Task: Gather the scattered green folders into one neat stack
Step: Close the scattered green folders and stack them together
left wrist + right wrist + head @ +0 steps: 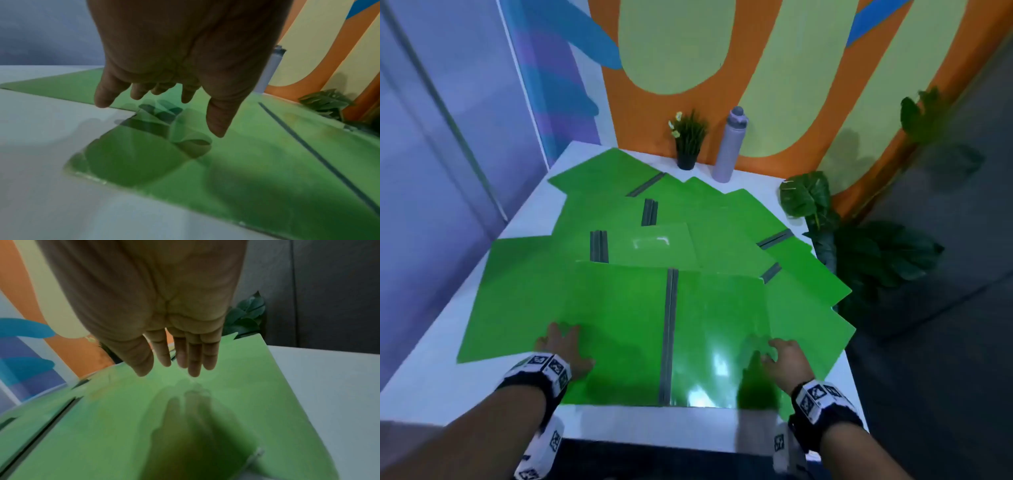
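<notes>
Head view shows a white bench (pixel 448 387) almost covered by green folders (pixel 619 192) lying open and fanned over one another at different angles, each with a grey spine strip. The nearest folder (pixel 619 325) lies open and flat at the front edge of the bench, on top of the others, its grey spine (pixel 669 335) running away from the person.

The left hand (pixel 565 349) is over the left half of this nearest folder, near its left edge. From the left wrist view the left hand (pixel 174 65) has its fingers (pixel 218 116) spread and loosely straight, pointing down at the glossy cover, with their reflections below them; it holds nothing, and whether the tips touch the cover cannot be told.

The right hand (pixel 786 356) is over the right half of the same folder. In the right wrist view the right hand (pixel 164 313) has its fingers (pixel 194 360) straight and close together above the green surface, gripping nothing, its shadow falling on the cover.

At the far edge of the bench, against an orange and yellow painted wall (pixel 774 85), stand a small potted plant (pixel 688 140) and a lilac water bottle (pixel 729 144), near each other. Dark leafy plants (pixel 876 253) stand off the right side of the bench.
</notes>
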The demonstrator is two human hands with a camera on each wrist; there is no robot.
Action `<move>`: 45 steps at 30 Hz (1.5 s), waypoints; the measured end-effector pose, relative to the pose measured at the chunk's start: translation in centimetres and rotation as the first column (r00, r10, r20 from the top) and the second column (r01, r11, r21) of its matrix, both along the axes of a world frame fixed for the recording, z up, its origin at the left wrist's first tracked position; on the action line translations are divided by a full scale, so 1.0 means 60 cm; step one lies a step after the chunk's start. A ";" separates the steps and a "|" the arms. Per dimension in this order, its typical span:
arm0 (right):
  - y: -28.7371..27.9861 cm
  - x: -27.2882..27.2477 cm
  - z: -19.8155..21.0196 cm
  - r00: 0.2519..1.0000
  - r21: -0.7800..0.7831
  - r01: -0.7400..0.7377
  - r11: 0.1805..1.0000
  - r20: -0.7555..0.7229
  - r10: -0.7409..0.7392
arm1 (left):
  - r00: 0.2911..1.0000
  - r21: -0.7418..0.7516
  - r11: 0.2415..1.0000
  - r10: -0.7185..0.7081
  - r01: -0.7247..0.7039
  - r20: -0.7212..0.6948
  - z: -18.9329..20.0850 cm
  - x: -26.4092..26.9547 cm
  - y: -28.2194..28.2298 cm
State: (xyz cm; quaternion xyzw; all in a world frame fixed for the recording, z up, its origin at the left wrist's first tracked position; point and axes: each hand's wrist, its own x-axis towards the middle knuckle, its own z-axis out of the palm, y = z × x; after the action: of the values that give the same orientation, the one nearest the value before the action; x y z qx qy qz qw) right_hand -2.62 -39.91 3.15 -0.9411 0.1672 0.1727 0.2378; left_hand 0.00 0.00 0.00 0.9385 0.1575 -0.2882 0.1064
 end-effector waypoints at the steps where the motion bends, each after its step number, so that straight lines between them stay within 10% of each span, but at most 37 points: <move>1: 0.000 0.005 -0.004 0.999 -0.002 0.043 0.999 -0.018 -0.043 | 1.000 0.006 1.000 -0.015 0.015 -0.006 -0.003 -0.004 0.002; 12: 0.008 0.024 -0.041 0.951 -0.062 0.257 0.964 -0.162 -0.264 | 1.000 0.058 0.998 -0.015 0.015 -0.007 -0.028 -0.049 0.019; 22: 0.024 0.050 0.080 0.881 0.483 0.286 0.827 0.206 -0.425 | 0.897 -0.147 0.926 0.374 -0.348 0.234 -0.004 0.027 0.089; 33: 0.007 0.083 0.165 0.630 0.760 0.121 0.638 0.439 -0.641 | 0.946 -0.135 0.970 0.230 -0.203 0.227 -0.020 0.081 -0.013; 45: 0.052 0.080 0.144 0.714 0.808 0.165 0.565 0.298 -0.634 | 0.937 -0.145 0.958 0.274 -0.247 0.217 0.003 0.083 -0.014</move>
State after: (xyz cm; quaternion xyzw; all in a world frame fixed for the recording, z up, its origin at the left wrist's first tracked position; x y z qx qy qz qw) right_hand 2.21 -36.82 11.79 -0.7010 0.2261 -0.1217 0.6653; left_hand 4.95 -0.82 0.20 0.9291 0.2499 -0.1671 0.2155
